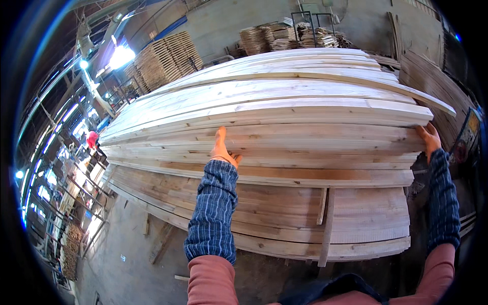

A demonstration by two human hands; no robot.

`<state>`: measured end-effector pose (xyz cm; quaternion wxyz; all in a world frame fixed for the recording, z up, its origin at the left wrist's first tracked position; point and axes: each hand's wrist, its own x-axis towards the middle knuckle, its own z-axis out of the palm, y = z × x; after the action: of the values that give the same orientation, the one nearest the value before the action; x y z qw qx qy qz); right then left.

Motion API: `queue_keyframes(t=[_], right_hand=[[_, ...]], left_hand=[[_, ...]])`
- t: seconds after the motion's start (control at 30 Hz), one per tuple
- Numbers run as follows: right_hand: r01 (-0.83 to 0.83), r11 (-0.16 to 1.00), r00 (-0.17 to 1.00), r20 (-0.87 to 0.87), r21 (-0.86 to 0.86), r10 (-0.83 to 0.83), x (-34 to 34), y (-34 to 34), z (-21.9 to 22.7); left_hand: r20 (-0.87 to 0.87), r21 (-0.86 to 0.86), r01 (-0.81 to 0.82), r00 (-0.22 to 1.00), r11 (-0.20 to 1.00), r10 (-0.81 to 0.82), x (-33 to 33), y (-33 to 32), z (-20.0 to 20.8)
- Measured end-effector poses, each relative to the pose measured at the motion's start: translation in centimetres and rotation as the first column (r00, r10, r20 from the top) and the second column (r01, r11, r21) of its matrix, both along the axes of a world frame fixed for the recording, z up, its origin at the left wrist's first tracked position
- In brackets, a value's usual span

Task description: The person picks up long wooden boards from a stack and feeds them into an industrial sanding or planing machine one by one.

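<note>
A long pale wooden board [325, 137] runs along the near side of a tall stack of boards [325, 112]. My left hand [221, 148], in an orange glove, grips this board near the middle of the stack, one finger up at its top edge and others lower down. At the right end, my right hand [431, 138], also gloved in orange, is closed around the board's end; part of its fingers is hidden behind the wood. Blue striped sleeve covers reach over both forearms.
A lower layer of boards [274, 208] juts out toward me, with two short wooden strips, one a leaning stick [327, 229]. A loose strip [305, 75] lies across the top and overhangs right. Stacked timber [168, 58] stands behind. A person in red [92, 139] is far left.
</note>
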<state>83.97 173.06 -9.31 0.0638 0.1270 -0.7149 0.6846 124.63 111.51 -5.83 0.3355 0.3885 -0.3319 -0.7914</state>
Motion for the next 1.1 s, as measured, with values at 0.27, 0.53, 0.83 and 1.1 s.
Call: queue_keyframes(t=[0.27,0.53,0.83,1.1], right_hand=[[-0.057,0.991,0.998,-0.01,0.124,0.059,2.1,2.7,1.6],[-0.069,0.95,0.993,0.117,0.305,0.035,8.7,0.1,5.3],[-0.17,0.925,0.946,0.319,0.341,0.056,8.8,0.8,5.2],[-0.188,0.816,0.982,0.133,0.547,0.138,15.2,1.8,6.9]], left_hand=[[-0.148,0.066,0.045,0.988,0.997,-0.035,-0.7,0.6,0.2],[-0.142,-0.028,-0.027,0.99,0.999,0.022,0.3,-1.2,-1.0],[-0.155,-0.038,-0.068,0.986,0.997,0.061,0.2,-1.2,-1.4],[-0.325,0.148,-0.005,0.944,0.989,0.054,3.2,2.2,0.3]])
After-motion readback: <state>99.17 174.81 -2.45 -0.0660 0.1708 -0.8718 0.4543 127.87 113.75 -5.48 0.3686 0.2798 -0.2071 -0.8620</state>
